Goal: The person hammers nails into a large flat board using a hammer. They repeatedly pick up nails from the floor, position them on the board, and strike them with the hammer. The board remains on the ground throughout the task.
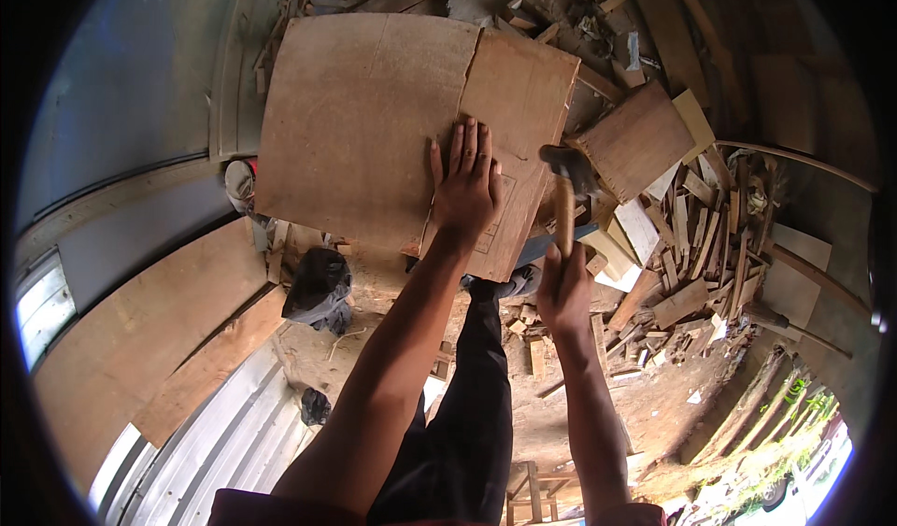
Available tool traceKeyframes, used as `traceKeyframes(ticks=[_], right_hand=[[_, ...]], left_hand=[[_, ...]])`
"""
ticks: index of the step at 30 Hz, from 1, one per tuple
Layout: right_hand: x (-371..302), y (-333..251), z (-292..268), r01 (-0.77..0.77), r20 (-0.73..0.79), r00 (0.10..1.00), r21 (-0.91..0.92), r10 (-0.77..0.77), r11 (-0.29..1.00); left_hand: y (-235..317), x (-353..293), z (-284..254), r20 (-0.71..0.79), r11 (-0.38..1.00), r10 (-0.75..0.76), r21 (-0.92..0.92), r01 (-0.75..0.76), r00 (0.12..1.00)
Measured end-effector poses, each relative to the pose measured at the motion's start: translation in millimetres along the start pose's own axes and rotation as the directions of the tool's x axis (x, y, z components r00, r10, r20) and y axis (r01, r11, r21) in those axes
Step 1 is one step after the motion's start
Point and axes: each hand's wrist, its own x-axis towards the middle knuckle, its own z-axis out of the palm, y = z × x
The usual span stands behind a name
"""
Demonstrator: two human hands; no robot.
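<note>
"Head view, looking down: how does the left grip [465, 190] stand?"

"It is a bare hand, palm down and fingers spread, holding nothing. It lies on the wood beside the dark, uneven seam between two boards."

"Which boards?"

"On the left, a large plywood sheet [360, 120] that reaches well toward the far side. On the right, a narrower panel [514, 82] of similar brown wood, with thin lines drawn on its near part, just right of the wrist."

"And the right grip [565, 297]?"

"Closed around the wooden handle of a hammer [564, 213]. The handle points away from the body, and the dark head is at its far end, by the right edge of the narrower panel. Whether the head touches that edge, I cannot tell."

"What is around them?"

"Right of the hammer head, a brown wooden block [635, 138] sits tilted. Farther right and nearer, offcuts [687, 236] are heaped on the dirt floor [645, 433]. On the left, nearer than the plywood sheet, there's a black plastic bag [318, 288], and corrugated metal [210, 442] at the near left."
</note>
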Motion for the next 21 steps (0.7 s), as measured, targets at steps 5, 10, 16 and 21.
traceKeyframes(ticks=[5, 10, 16, 21], right_hand=[[3, -6, -6, 0.267, -0.132, 0.959, 0.130, -0.250, 0.955], [8, 19, 6, -0.095, -0.002, 0.996, -0.037, 0.095, 0.995], [0, -10, 8, 0.324, -0.223, 0.926, 0.056, -0.304, 0.944], [11, 13, 20, -0.242, 0.122, 0.961, -0.070, 0.249, 0.968]], left_hand=[[2, 0, -3, -0.010, 1.000, -0.002, -0.004, 0.002, 1.000], [3, -1, -6, 0.008, 1.000, 0.009, -0.016, -0.008, 1.000], [0, -1, -5, -0.015, 1.000, 0.001, -0.015, -0.001, 1.000], [0, 2, -5, -0.004, 1.000, 0.001, -0.011, -0.002, 1.000]])
